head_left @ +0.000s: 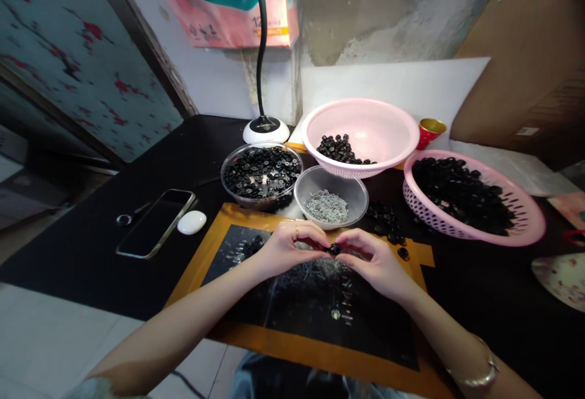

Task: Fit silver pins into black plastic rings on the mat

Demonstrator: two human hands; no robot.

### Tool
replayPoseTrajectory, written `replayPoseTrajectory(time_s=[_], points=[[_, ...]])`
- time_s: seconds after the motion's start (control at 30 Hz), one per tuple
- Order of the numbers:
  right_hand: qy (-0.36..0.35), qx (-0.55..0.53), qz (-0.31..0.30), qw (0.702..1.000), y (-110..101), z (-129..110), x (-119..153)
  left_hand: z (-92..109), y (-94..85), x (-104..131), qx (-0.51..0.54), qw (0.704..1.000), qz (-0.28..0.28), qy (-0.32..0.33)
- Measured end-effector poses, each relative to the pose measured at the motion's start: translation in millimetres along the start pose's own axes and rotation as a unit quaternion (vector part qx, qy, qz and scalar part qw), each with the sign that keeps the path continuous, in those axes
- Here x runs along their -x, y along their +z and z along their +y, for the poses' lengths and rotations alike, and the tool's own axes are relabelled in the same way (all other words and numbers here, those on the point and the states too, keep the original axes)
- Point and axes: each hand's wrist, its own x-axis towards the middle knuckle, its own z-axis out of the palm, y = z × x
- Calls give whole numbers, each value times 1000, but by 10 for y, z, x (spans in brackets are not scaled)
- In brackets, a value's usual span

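Note:
Between my fingertips is a small round black part (pixel 334 250), too small to make out exactly. My left hand (pixel 295 245) pinches it from the left, and a ring shows on one finger. From the other side my right hand (pixel 369 260) holds the same part between thumb and fingers. Both hands hover over a black mat (pixel 292 320) edged with orange tape. Loose silver screws (pixel 311 272) lie on the mat just below the hands. A clear bowl of silver screws (pixel 326 205) stands right behind them.
Behind are a clear bowl of black washers (pixel 260 173), a pink basket (pixel 365 112) and a lower pink basket (pixel 525 228), both holding black parts. A lamp (pixel 266 131) stands at the back. A phone (pixel 155 223) and white oval case (pixel 192 222) lie left. A red cup (pixel 430 133) is back right.

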Motion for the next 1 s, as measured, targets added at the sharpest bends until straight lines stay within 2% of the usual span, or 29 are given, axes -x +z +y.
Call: replayPoseTrajectory(time_s=[0.4,0.6,1.0], points=[[-9,-2,5,1000,24,41,11,2,2,6,-8,1000,6,4],[-7,-2,17,1000,53,21,18,2,22,21,18,999,21,-30],[19,-87,25,996,119,51,46,-32,51,25,130,984,61,-107]])
